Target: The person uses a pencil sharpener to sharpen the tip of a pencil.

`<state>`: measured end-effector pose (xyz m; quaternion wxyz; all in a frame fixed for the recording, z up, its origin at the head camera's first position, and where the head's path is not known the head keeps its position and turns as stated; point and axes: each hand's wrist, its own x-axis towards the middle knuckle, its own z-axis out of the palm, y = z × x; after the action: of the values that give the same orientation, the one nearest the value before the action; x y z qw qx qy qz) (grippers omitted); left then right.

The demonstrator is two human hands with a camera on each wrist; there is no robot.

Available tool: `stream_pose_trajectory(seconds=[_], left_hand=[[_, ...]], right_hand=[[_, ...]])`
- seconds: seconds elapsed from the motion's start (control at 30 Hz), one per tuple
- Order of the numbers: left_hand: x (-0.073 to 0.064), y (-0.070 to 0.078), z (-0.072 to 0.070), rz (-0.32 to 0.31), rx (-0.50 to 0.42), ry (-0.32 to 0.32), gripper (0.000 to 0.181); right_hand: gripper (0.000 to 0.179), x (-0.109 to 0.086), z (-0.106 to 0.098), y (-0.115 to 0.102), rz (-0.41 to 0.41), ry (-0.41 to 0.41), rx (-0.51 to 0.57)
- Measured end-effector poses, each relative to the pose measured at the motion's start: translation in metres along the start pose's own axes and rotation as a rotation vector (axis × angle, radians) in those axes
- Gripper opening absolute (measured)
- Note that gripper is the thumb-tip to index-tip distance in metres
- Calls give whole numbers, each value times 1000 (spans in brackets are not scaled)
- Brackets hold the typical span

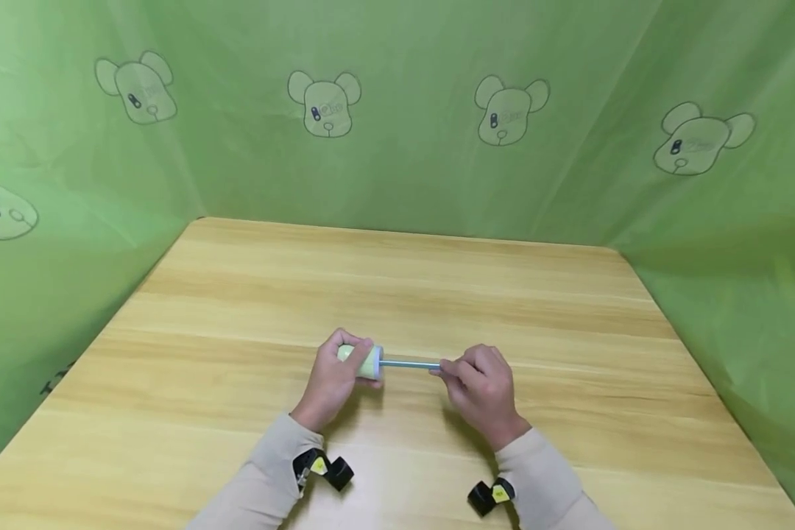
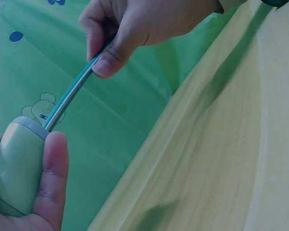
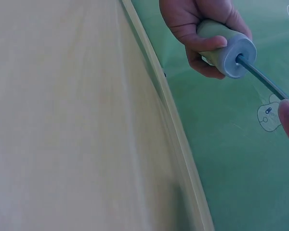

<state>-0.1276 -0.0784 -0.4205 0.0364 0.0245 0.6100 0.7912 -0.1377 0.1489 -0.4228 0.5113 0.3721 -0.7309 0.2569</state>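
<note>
Near the middle of the table, my left hand (image 1: 327,386) grips a light green, barrel-shaped pencil sharpener (image 1: 369,365) with a grey-blue end cap. A thin teal and silver pencil (image 1: 409,364) runs into the hole in that cap, plainly seen in the right wrist view on the sharpener (image 3: 239,57). My right hand (image 1: 483,390) pinches the pencil's outer end between thumb and fingers. Both things are held up above the tabletop. The pencil's inner tip is hidden inside the sharpener, and its outer end is covered by the right fingers.
A wood-grain table (image 1: 397,287) stretches around both hands. Green curtains (image 1: 411,184) with bear-head drawings hang behind it and along both sides. Black wrist cameras (image 1: 338,473) are strapped over the light sleeves.
</note>
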Motion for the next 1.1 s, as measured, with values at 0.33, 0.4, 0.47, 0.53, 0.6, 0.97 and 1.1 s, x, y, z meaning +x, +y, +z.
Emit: stream_pose_trajectory(seconds=[0.33,0.4,0.47,0.53,0.6,0.97,1.1], left_hand=[[0,-4,1,23,185,-66,18],[-1,-6,3,24,205,-75,18],[-2,-7,4,25,184,-64,18],[-2,-8,5,25,152,-34,19],[-3,-6,5,29,121,-5,19],[-1,3,2,-57,-13,41,18],[-1,3,2,-58,10,32,18]], right_hand=[[34,14,-21,-6,947,-784,402],[34,17,-23,-7,1034,-869,356],[29,14,-21,-8,938,-827,236],[19,11,-18,-11,780,-707,91],[16,6,-14,-12,607,-556,-21],[36,3,2,-10,69,-52,-95],[38,3,0,-11,120,-120,-89]])
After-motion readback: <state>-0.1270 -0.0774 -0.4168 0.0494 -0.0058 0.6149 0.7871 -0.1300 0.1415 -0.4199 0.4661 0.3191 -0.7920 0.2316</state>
